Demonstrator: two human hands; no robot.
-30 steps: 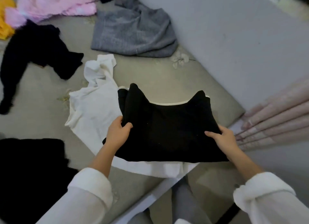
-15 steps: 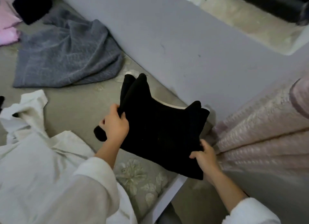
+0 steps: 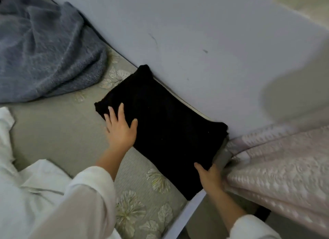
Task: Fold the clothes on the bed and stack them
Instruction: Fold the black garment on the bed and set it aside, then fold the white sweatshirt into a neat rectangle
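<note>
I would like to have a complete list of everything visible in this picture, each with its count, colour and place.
folded black garment: one, black, flat on the bed corner, against the panel
fuzzy sweater: one, blue-grey, crumpled, far left
white garment: one, white, unfolded, left edge
bed sheet: one, grey-green with leaf print, under the clothes
panel: one, pale lilac-grey, along the bed's far side
patterned fabric: one, pale pink, right of the bed
left sleeve, right sleeve: white, bottom
left hand: flat on the black garment, fingers straight
right hand: holds the garment's near right edge, thumb on top
</note>
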